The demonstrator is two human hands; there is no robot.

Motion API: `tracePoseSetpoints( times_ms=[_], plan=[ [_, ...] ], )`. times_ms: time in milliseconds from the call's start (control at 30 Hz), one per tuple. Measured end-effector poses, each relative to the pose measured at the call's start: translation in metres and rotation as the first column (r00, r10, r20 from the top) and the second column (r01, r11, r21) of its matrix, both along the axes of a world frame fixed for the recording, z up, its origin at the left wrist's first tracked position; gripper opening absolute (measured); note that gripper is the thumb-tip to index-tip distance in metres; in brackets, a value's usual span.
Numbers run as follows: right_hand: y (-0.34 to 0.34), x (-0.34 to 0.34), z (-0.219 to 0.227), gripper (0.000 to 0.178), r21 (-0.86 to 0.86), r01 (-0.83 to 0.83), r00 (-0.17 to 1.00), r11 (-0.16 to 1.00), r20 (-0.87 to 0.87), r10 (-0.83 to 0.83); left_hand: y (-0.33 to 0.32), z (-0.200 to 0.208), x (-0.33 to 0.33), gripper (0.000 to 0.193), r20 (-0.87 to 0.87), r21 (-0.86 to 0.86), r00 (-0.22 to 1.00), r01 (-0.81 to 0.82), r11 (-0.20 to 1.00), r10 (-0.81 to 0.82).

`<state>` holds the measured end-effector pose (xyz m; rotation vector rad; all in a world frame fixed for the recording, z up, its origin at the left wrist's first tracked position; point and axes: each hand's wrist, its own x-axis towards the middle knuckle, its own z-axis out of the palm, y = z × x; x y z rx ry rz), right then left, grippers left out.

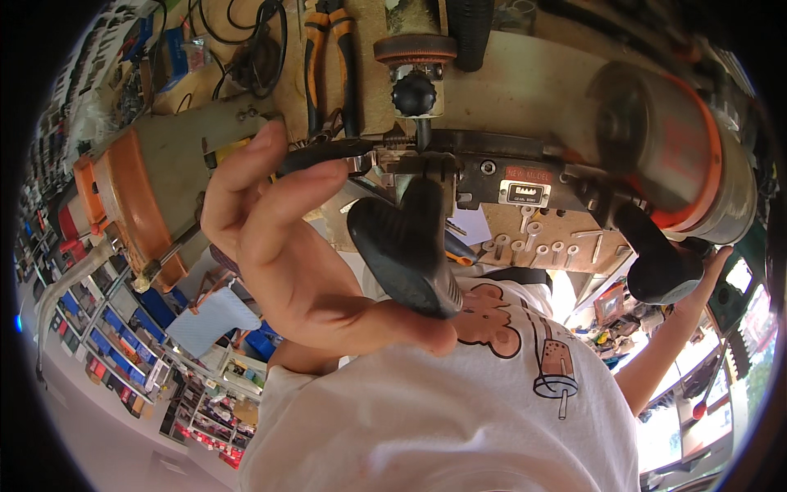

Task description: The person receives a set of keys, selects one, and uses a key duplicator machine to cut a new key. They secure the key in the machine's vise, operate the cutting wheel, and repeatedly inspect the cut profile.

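Left hand (299, 262) is just left of centre, fingers spread, thumb right by the black wing knob (402, 254) mid-frame; can't tell if they touch. Right hand (707, 284) is far right near a black handle (666, 266), mostly hidden, so no clue on grip. Orange-and-black pliers (348, 74) sit up top.

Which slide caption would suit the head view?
Open left hand near a black wing-shaped handle, orange-and-black pliers lying beyond.

left grip (299, 275) spread beside black handle (406, 250)
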<state>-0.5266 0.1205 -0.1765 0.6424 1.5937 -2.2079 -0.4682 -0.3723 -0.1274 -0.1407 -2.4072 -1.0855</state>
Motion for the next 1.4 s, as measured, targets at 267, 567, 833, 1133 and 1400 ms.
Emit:
tracePoseSetpoints(
  times_ms=[267,567,833,1133,1400],
  plan=[
    [0.012,-0.015,0.013,0.063,0.249,-0.155,0.987,0.956,0.080,0.139,-0.002,-0.002,-0.003,0.108,-0.017,0.005,1.000,0.017,1.000,-0.017],
    [0.036,-0.032,0.007,0.053,0.387,-0.260,0.962,0.885,0.184,0.202,0.000,0.001,0.000,0.101,-0.011,0.033,0.997,0.076,0.997,-0.075],
    [0.076,-0.032,0.000,0.038,0.867,-0.423,0.821,0.264,0.244,0.515,-0.005,0.001,0.000,0.078,-0.021,0.013,0.993,0.118,0.993,-0.118],
    [-0.037,-0.033,0.034,0.056,0.423,-0.211,0.950,0.881,0.299,0.085,-0.011,0.002,0.002,0.083,0.067,-0.064,0.996,0.059,0.996,-0.055],
    [-0.056,-0.010,0.032,0.047,0.172,-0.150,0.988,0.974,-0.011,0.154,-0.010,0.001,0.003,0.078,0.015,-0.060,0.995,0.100,0.993,-0.100]
  ],
)
